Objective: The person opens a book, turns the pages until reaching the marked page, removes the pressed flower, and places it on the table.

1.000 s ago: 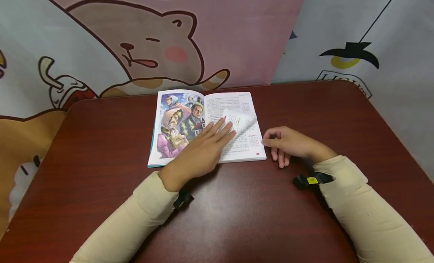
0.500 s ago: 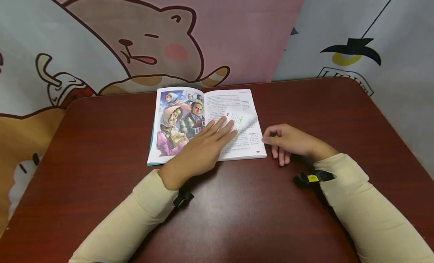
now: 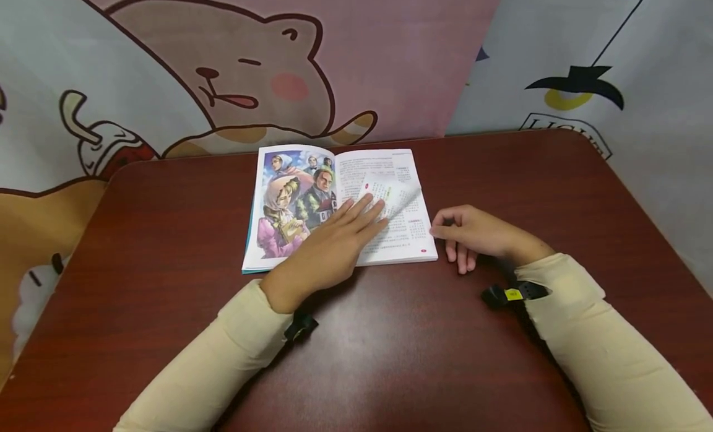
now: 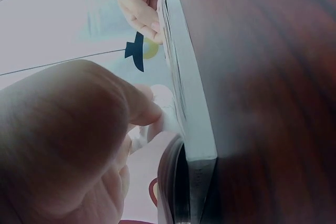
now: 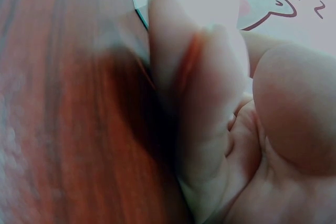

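Note:
An open book (image 3: 384,156) lies near the far edge of the table, with a painted picture on its left page and printed text on its right. My left hand (image 3: 328,246) lies across the lower middle of it, fingers straight and spread over a bent page (image 3: 392,194) whose corner is folded back leftward. In the left wrist view, the white curl of that page is beside the thumb (image 4: 144,108). Just right of the book, my right hand (image 3: 479,234) rests with loosely curled fingers, its thumb tip right at the book's edge. The right wrist view shows its fingers (image 5: 199,72) blurred.
The reddish-brown table (image 3: 379,358) extends around the book. Behind it hangs a cloth backdrop (image 3: 401,60) with cartoon animals. A black strap (image 3: 515,294) with a yellow tag sits at the right wrist, and another dark strap (image 3: 301,327) at the left.
The folded page corner shifts slightly under the left fingers, first right and then back left. Both hands stay nearly in place; the view moves a little.

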`<state>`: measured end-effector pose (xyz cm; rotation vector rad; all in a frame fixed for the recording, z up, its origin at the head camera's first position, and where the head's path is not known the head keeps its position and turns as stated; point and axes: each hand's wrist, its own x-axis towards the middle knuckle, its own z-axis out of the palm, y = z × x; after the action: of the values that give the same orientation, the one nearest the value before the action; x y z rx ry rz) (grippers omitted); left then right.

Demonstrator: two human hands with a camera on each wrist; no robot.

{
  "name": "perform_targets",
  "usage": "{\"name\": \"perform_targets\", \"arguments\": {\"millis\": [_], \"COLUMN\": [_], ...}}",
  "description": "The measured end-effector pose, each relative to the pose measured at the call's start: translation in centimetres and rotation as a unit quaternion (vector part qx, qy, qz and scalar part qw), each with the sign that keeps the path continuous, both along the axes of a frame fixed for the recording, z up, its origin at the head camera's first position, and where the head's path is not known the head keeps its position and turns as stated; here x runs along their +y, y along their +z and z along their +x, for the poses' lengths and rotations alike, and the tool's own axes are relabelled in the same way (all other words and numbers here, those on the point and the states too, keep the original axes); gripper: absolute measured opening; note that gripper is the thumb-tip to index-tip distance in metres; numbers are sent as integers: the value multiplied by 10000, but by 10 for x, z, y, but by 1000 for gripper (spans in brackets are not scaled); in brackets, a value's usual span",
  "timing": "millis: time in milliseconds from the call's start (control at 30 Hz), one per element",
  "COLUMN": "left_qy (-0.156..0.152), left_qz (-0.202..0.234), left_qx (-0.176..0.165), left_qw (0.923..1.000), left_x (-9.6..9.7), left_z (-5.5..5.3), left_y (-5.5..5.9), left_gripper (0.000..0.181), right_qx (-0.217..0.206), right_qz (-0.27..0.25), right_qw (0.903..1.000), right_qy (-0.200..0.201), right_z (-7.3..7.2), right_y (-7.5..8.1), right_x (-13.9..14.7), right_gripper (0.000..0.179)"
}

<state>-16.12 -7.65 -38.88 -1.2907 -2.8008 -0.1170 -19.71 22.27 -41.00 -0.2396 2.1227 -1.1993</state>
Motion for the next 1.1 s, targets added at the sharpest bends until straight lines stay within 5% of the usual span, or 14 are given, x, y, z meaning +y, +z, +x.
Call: {"name": "perform_targets", "arguments": {"millis": [633, 1100], "left_qy": [57, 396], "left_qz": [21, 146], "left_qx": [-151, 227], "left_qw": [9999, 9989], "left_x": [0, 1], "left_z": [2, 3], "left_y": [-4, -2], "left_gripper": [48, 49], "right_qx": [-42, -77], "right_qz": [-86, -83], "right_qw": [10000, 9999], "right_qy": [-10, -9], "right_z": [1, 1], "right_y": [1, 3], "right_x": [0, -1], "right_gripper": [28, 26]}}
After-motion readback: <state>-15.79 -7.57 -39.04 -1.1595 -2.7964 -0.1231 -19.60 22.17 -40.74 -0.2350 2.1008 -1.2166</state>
